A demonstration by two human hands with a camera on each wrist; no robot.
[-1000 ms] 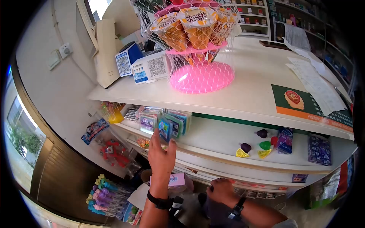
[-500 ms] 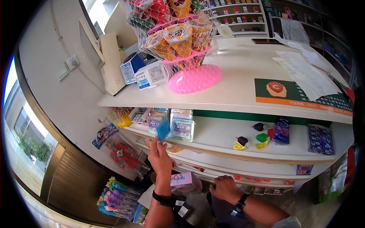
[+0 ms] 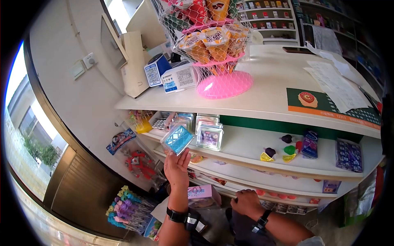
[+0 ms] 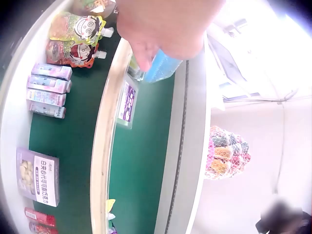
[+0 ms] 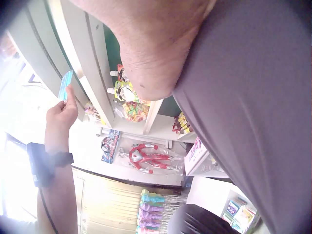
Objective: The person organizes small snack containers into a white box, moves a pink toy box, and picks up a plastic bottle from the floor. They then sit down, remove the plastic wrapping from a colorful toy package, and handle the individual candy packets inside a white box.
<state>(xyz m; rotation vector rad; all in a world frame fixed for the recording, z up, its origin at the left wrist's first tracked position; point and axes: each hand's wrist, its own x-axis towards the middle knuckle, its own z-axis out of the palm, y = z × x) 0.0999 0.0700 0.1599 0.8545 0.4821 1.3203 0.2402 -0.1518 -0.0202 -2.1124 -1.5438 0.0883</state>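
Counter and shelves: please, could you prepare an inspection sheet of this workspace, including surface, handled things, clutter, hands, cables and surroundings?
Surface: white counter on top, upper shelf beneath it.
Job's things: blue-filled clear case, held tilted in front of the shelf; similar cases stand on it.
Clutter: paper slips partly cover a green-and-orange sheet on the counter.
Hands: left hand holds the blue-filled case by its near edge; right hand rests on the person's leg.
Cables: wall cable near a socket.
Surroundings: net-wrapped pink stand on the counter, bagged red figure left of the shelves, stocked racks behind.
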